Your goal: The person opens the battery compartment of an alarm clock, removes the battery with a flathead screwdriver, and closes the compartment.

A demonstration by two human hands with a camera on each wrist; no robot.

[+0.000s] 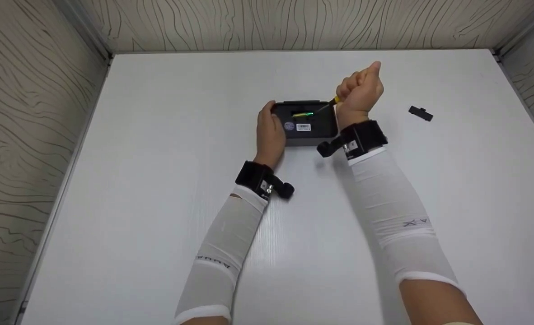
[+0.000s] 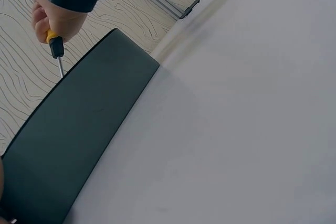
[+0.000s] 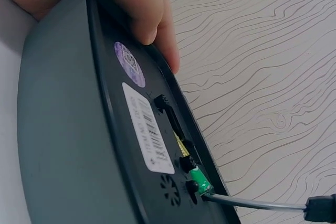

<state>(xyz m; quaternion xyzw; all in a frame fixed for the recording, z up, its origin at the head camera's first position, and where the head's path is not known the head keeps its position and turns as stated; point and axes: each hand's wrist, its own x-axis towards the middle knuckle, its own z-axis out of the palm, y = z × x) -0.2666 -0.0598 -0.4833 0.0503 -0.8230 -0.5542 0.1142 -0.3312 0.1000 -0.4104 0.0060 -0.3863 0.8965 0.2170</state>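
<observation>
A dark grey box-shaped device point(image 1: 321, 131) rests on the table with its black back face up, showing a barcode label point(image 3: 148, 128) and a round purple sticker point(image 3: 129, 64). My left hand point(image 1: 270, 135) grips its left end, fingers over the edge. A green and yellow battery point(image 1: 303, 114) lies in the open slot of that face. My right hand point(image 1: 361, 92) holds a screwdriver point(image 1: 334, 101) by its yellow and black handle. In the right wrist view, the metal shaft point(image 3: 257, 203) reaches the green end of the battery.
A small black battery cover point(image 1: 420, 113) lies on the white table point(image 1: 158, 180), right of my right hand. Wood-patterned panels point(image 1: 258, 25) close off the back and both sides.
</observation>
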